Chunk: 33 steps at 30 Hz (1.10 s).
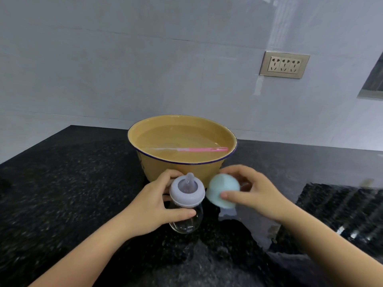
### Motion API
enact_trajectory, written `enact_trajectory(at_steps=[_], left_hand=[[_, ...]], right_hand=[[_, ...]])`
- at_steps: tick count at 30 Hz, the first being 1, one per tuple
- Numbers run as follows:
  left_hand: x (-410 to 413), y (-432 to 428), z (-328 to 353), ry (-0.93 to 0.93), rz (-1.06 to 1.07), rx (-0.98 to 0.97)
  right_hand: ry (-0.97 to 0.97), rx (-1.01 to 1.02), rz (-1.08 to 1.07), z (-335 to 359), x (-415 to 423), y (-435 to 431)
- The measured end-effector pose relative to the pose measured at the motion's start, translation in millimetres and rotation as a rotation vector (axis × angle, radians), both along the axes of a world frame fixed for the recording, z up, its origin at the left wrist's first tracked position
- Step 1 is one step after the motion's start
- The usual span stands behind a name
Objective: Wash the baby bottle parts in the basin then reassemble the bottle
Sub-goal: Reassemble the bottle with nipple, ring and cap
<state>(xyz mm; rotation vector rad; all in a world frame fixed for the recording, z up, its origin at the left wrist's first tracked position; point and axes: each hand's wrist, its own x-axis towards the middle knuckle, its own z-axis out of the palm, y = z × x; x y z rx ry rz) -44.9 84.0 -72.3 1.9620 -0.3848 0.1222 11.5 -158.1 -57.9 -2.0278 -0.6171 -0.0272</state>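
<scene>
1. The black speckled countertop carries everything and meets a pale tiled wall behind the basin.
2. The yellow basin with a dark blue rim stands at the middle of the counter, filled with water almost to the rim.
3. The left hand is just in front of the basin, fingers wrapped around the clear baby bottle, thumb across its near side.
4. The right hand is in front of the basin and to its right, fingertips and thumb pinching the pale blue cap.
5. The bottle is held upright just before the basin wall, with the lilac collar and clear nipple on top.
6. The cap sits beside the collar, nearly touching, tilted, somewhat blurred.
7. A pink-handled brush lies in the basin's water, its handle toward the right rim.
8. A triple wall socket sits above and right of the basin.
</scene>
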Motion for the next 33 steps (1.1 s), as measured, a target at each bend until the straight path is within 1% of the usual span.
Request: enact_trajectory(at_steps=[2, 5, 6, 8, 10, 12, 15, 19, 22, 24, 29, 31, 33], left_hand=[[2, -4, 1, -0.002, -0.012, 0.010], [5, -10, 1, 0.017, -0.023, 0.012], [6, -11, 1, 0.029, -0.022, 0.005], [7, -12, 1, 0.041, -0.020, -0.006], [8, -12, 0, 0.043, -0.016, -0.017], [7, -12, -1, 0.047, -0.011, -0.029], [6, -12, -3, 0.046, 0.000, -0.046], [6, -13, -5, 0.037, 0.006, -0.061], [5, -14, -6, 0.033, 0.006, -0.065], [5, -14, -6, 0.030, 0.006, -0.063], [4, -14, -5, 0.017, 0.011, -0.064], [4, -15, -5, 0.019, 0.015, -0.068], [4, -15, -6, 0.019, 0.023, -0.072]], right_hand=[[0.063, 0.193, -0.020, 13, 2, -3], [0.126, 0.400, -0.101, 32, 10, 1], [0.125, 0.435, -0.135, 40, 15, 6], [0.053, 0.422, -0.200, 55, 23, 18], [-0.030, 0.315, -0.227, 71, 34, 32], [-0.042, 0.084, -0.214, 81, 47, 44], [0.022, -0.256, -0.114, 83, 61, 63], [-0.069, -0.651, -0.018, 78, 71, 79], [-0.155, -0.838, -0.018, 77, 75, 86], [-0.205, -0.885, -0.004, 76, 77, 88], [-0.299, -0.894, -0.011, 75, 79, 89], [-0.300, -0.828, -0.010, 81, 78, 87], [-0.275, -0.688, -0.027, 92, 75, 85]])
